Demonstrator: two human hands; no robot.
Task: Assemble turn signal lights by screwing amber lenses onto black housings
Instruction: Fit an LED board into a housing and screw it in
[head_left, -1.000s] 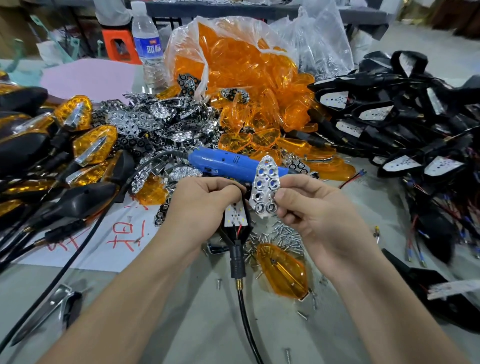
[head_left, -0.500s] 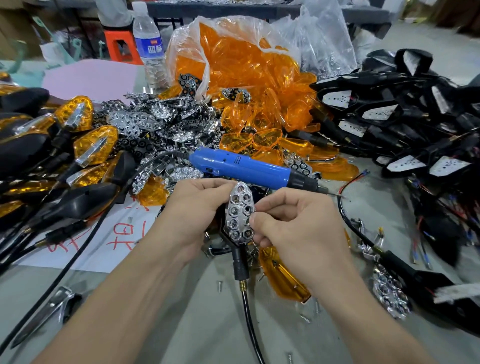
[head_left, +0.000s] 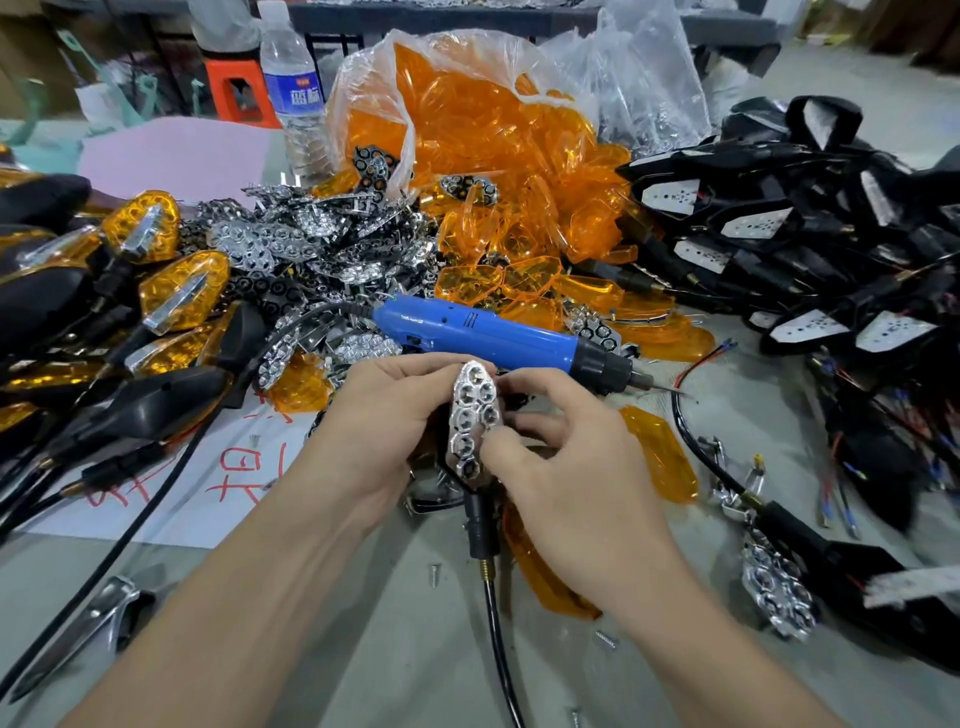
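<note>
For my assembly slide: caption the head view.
Left hand and right hand hold a chrome reflector on a black housing; blue screwdriver lies behind.

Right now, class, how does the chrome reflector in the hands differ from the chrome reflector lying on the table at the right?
The right hand pinches the held reflector; the loose reflector lies untouched. The held reflector sits over a black housing gripped by the left hand; the loose reflector lies bare on the table. Both are chrome with honeycomb cells.
</note>
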